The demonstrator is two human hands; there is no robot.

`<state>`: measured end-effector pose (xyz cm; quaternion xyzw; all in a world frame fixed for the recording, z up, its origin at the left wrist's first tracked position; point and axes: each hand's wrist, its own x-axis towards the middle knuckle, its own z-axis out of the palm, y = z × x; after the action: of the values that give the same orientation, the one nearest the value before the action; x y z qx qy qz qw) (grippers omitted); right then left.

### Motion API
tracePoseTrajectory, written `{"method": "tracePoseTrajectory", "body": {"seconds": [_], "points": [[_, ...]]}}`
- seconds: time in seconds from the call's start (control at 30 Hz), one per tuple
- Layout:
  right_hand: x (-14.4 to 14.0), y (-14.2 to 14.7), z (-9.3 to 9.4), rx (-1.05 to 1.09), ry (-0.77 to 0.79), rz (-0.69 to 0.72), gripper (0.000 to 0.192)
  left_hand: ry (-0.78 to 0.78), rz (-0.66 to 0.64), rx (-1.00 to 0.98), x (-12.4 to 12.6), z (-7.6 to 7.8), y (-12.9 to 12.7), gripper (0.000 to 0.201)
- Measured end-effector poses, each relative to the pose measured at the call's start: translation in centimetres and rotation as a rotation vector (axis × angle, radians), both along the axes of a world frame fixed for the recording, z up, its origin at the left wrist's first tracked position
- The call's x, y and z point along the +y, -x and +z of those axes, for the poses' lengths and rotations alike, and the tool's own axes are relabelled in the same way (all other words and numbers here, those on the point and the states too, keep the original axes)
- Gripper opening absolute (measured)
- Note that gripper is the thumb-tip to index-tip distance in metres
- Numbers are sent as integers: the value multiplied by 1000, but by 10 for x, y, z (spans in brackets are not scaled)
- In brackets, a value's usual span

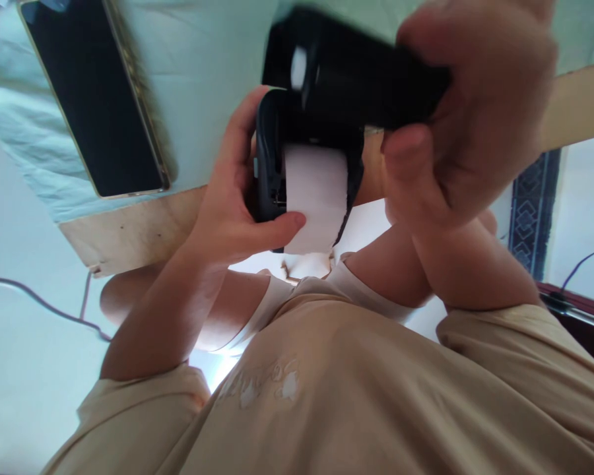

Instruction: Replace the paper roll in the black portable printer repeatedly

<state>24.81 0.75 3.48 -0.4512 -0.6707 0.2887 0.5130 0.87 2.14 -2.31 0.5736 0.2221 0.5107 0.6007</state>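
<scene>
In the head view, the left hand (230, 214) grips a black, rounded, open plastic device (309, 128) by its left side, thumb over the edge of a white paper strip (319, 194). The right hand (480, 119) is closed on one end of a blurred black oblong block (361, 79), whose long axis runs leftward from that hand, slightly upward in view, across the device's far end. Whether block and device touch, I cannot tell.
</scene>
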Motion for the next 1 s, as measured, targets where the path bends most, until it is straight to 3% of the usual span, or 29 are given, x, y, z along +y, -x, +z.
{"method": "tracePoseTrajectory", "body": {"seconds": [0.1, 0.2, 0.3, 0.4, 0.5, 0.53, 0.6, 0.67, 0.73, 0.83, 0.93, 1.0], "points": [[8, 5, 1, -251, -322, -14, 34, -7, -19, -68, 8, -21, -1, 116], [8, 9, 1, -334, -354, 87, 28, -87, -81, -74, 16, -32, 4, 109], [4, 9, 1, -361, -327, 145, 21, -103, -112, 6, 23, -32, 11, 123], [3, 8, 2, -404, -274, 211, 22, 72, -135, -50, 17, -16, 10, 121], [3, 8, 2, -395, -270, 232, 22, 362, -139, -151, -2, 17, 1, 90], [2, 9, 2, -404, -279, 206, 24, 474, -94, -130, -9, 28, -2, 70], [1, 12, 0, -428, -283, 151, 37, 448, -26, -112, -20, 45, -6, 68], [0, 15, -1, -411, -225, 158, 56, 392, 22, -88, -25, 52, -7, 67], [-1, 18, -4, -385, -119, 215, 65, 375, 44, -45, -23, 45, -7, 64], [-1, 17, -7, -376, -52, 278, 76, 365, 57, -15, -10, 16, -7, 64], [0, 16, -7, -365, -3, 297, 79, 253, 40, -146, 4, -19, -7, 87], [2, 17, -6, -304, 27, 318, 76, 288, 15, -104, 7, -29, -6, 90]]}}
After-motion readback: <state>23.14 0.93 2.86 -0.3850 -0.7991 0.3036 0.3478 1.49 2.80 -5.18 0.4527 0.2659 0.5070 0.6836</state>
